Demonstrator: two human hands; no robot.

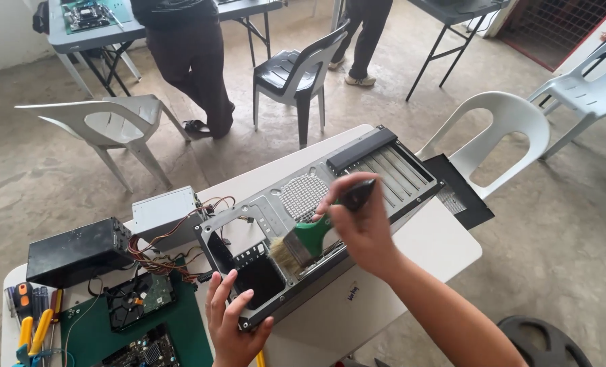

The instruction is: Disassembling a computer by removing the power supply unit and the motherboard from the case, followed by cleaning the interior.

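A grey metal computer case lies on its side across the white table, its rear panel with fan grille facing up. My right hand grips a paintbrush with a green ferrule and black handle, its bristles resting on the case's edge near the power supply opening. My left hand holds the case's near corner, fingers curled over the rim.
A grey power supply with loose wires, a black drive box, a hard disk, a circuit board on a green mat and hand tools lie left. Plastic chairs and two standing people are beyond the table.
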